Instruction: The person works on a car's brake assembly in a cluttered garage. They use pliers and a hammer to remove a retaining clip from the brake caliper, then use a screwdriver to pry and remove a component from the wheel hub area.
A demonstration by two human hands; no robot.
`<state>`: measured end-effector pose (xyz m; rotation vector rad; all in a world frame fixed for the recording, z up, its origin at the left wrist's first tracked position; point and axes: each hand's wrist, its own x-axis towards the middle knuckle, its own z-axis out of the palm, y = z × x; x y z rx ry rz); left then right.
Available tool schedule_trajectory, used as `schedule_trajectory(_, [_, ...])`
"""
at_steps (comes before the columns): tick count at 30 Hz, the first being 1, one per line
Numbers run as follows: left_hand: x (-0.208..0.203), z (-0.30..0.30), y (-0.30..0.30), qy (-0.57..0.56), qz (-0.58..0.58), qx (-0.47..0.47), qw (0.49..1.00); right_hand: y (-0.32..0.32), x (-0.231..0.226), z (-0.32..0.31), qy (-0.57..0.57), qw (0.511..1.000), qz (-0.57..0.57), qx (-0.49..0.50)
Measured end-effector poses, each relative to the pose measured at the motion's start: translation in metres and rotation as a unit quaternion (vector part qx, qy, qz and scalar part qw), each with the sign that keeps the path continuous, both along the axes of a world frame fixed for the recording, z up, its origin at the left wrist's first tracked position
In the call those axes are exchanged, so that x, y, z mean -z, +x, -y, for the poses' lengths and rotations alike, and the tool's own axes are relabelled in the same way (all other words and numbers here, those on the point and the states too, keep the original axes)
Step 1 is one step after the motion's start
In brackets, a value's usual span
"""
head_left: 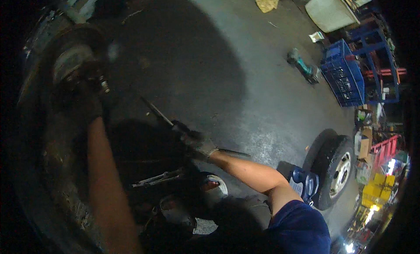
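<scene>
My right hand (199, 145), in a dark glove, is closed around a long thin metal bar (161, 114). One end of the bar points up and left toward the shadow, and the other shows past my wrist. My left hand (87, 103), also gloved, reaches into deep shadow at the far left. It is at a wheel hub or brake assembly (72, 61) with a round metal part, and a small shiny fitting (105, 85) sticks out beside it. The dark hides the left fingers. Several wrenches (157, 178) lie on the floor between my arms, near my sandalled feet.
A wheel with a tyre (337, 173) stands at the right, next to a blue plastic container (304, 184). Farther back are a teal power tool (303, 66), a blue crate (343, 74), a white bin (330, 11) and a yellow cloth (266, 2).
</scene>
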<state>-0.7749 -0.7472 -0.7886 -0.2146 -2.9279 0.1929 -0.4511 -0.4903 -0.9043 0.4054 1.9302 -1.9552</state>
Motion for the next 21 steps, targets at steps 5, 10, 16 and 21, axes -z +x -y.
schedule_trajectory(5, [0.027, 0.034, -0.019, -0.159, 0.004, -0.079, 0.984, -0.005, 0.01, 0.003, -0.13, 0.988, 0.027, 0.078])
schedule_trajectory(10, [0.022, 0.027, -0.029, -0.126, -0.063, 0.064, 0.988, 0.002, 0.038, 0.002, -0.006, 0.999, 0.005, 0.051])
schedule_trajectory(16, [-0.042, -0.038, 0.025, -0.461, -0.038, 0.119, 0.879, 0.004, 0.094, -0.001, 0.255, 0.943, -0.206, -0.064])
schedule_trajectory(21, [-0.065, -0.046, 0.03, -0.419, -0.01, 0.054, 0.906, 0.013, 0.12, -0.001, 0.249, 0.942, -0.213, -0.071])
